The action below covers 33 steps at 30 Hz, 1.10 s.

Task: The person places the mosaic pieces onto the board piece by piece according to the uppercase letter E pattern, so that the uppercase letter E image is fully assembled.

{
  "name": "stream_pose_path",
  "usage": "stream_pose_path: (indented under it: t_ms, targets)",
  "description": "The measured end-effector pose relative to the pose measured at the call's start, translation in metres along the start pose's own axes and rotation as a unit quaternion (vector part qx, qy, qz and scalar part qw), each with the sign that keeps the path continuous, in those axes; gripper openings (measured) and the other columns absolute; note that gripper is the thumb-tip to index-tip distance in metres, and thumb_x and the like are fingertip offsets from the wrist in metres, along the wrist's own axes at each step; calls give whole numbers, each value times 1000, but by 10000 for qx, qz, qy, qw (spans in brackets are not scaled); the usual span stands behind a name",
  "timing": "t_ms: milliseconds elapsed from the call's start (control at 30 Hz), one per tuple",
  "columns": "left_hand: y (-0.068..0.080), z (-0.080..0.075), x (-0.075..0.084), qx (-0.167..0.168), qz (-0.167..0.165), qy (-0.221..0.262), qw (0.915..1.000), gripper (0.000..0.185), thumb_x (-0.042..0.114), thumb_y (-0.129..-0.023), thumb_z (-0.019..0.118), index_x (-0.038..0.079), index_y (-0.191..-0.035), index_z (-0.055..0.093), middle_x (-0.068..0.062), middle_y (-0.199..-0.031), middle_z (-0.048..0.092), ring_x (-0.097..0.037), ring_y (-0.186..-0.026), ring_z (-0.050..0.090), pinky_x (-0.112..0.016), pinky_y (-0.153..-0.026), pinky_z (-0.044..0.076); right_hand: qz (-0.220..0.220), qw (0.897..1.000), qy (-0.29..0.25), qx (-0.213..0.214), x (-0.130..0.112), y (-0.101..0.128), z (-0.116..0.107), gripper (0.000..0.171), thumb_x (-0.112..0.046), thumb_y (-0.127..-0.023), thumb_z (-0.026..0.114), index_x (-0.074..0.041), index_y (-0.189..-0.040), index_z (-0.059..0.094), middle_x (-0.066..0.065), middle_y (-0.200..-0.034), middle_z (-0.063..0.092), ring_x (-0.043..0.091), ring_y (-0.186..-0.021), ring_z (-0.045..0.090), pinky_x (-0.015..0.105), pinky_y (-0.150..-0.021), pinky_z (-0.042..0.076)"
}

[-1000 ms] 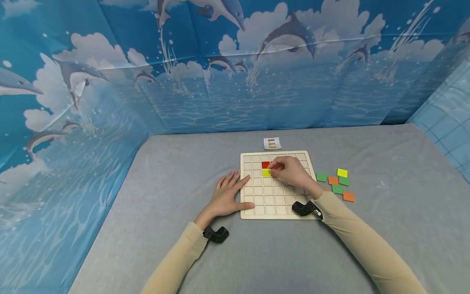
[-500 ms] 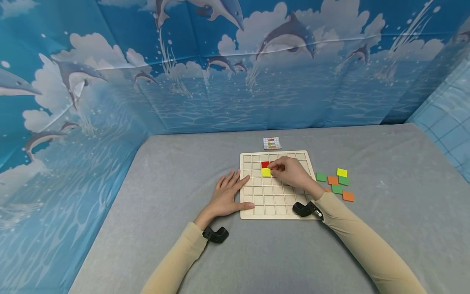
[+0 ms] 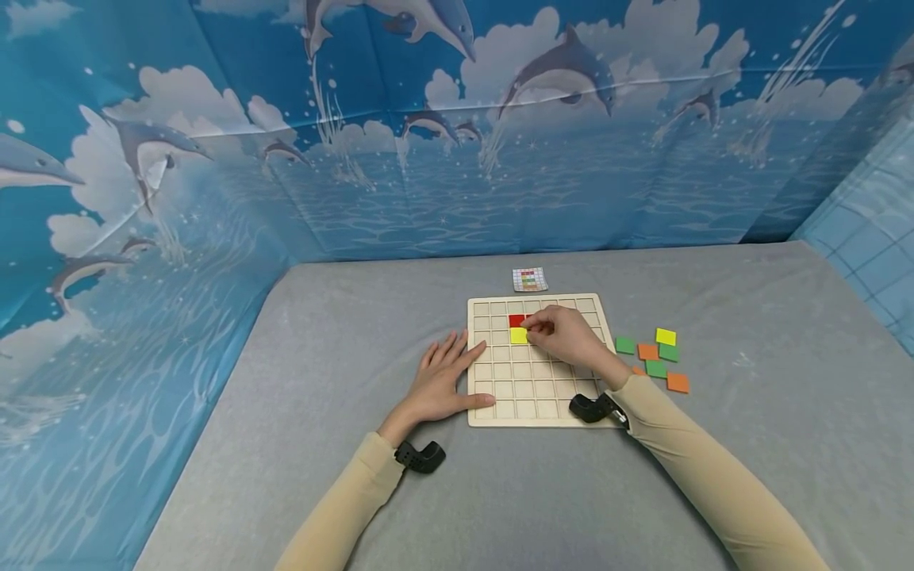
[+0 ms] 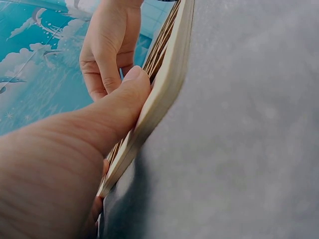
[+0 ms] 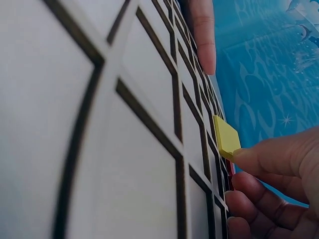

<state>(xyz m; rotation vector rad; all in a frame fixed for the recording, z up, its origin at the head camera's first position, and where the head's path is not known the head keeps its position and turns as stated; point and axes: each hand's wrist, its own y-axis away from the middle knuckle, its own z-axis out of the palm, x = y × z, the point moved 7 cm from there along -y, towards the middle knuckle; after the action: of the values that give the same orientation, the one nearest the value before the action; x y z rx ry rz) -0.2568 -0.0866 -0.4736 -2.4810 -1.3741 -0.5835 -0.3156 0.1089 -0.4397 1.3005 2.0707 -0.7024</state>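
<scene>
The step in hand appears to be seating a yellow square tile (image 3: 518, 336) in a cell of the pale wooden grid board (image 3: 503, 408), on the near side of a red square tile (image 3: 516, 320). The right hand (image 3: 562, 333) pinches it near one corner; the right wrist view suggests it is tilted, so the next move likely calls for levelling and a light press. The left hand (image 3: 441, 382) is spread, thumb and index finger touching the board's left side, apparently steadying it.

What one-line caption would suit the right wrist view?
The right hand holds a yellow tile at a gridded board, with a finger of the left hand beyond.
</scene>
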Motion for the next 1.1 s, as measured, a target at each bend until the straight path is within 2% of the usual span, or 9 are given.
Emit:
stream_pose_path:
  t_ms: [300,633,933,1100]
  targets:
    - [0,-1,0,42,69,-30,10000,86,58,-83,62,22,-152,25,-9,-157,8,-25,-143,0,-47,-111,-1,-66,9999,7,88,-1,-1,0,13,-5,-87,67,-2,-99,72,3,-84,62,17,-72,55,34,-67,45]
    - [0,0,1,-48,-14,-40,10000,86,59,-84,62,24,-153,23,-8,-158,7,-23,-143,-2,-46,-111,-3,-49,9999,-110,29,-1,6,-7,15,-9,-89,67,-2,-101,72,4,-87,63,18,-77,58,36,-71,47]
    - [0,2,1,-75,8,7,10000,86,58,-84,62,24,-153,23,-7,-158,7,-24,-143,-2,-46,-111,-3,-384,9987,-156,291,8,24,-35,18,-9,-90,66,2,-104,70,8,-92,65,22,-80,59,37,-70,47]
    - [-1,1,0,-25,32,39,10000,86,58,-84,62,23,-153,24,-8,-158,7,-24,-143,-1,-46,-111,-2,-88,9997,36,205,18,39,-53,21,-14,-92,65,1,-106,69,10,-95,63,24,-82,57,38,-69,45]
